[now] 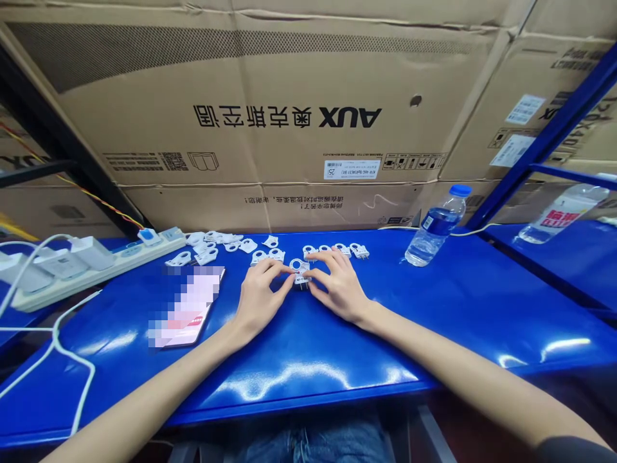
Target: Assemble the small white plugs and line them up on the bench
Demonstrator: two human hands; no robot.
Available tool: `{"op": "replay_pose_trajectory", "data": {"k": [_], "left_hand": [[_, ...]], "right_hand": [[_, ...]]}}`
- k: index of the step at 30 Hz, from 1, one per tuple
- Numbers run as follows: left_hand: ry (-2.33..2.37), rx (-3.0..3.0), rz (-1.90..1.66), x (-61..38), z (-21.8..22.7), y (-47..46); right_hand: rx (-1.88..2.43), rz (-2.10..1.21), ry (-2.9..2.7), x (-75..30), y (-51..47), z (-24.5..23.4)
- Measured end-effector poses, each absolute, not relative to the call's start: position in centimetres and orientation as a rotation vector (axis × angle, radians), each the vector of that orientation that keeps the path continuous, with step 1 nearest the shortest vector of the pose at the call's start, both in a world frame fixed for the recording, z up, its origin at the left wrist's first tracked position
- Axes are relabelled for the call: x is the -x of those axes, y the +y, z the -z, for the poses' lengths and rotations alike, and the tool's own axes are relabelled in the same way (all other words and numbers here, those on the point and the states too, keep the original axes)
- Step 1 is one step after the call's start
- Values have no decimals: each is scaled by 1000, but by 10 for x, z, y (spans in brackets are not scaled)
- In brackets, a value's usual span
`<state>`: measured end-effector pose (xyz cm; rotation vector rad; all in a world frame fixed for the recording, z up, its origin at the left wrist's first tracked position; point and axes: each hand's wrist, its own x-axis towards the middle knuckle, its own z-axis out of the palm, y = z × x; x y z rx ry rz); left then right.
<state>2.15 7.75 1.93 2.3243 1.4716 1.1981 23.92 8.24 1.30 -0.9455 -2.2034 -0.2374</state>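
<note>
Between my two hands is a white plug (301,278) with a ring-shaped handle, its metal prongs pointing toward me. My left hand (263,289) pinches its left side with thumb and fingertips. From the right, my right hand (340,283) grips the same plug, its thumb and a finger at the lower edge. Just beyond my right fingers, several similar ring-handled plugs (358,250) lie in a row. A pair of them (259,257) lies behind my left hand. Farther left is a loose heap of white ringed pieces (212,240).
A phone (190,312) lies on the blue table (308,366) left of my left hand. A power strip (130,260) with chargers and white cables (60,341) occupies the left side. A water bottle (436,225) stands at the right rear. Large cardboard boxes (270,71) wall off the back.
</note>
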Motion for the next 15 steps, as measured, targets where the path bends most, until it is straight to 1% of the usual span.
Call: {"op": "replay_pose_trajectory", "data": {"k": [15], "left_hand": [[1556,-2260,-1161,-21,-21,79]], "right_hand": [[975,187,-2164,-237,80,-16]]}}
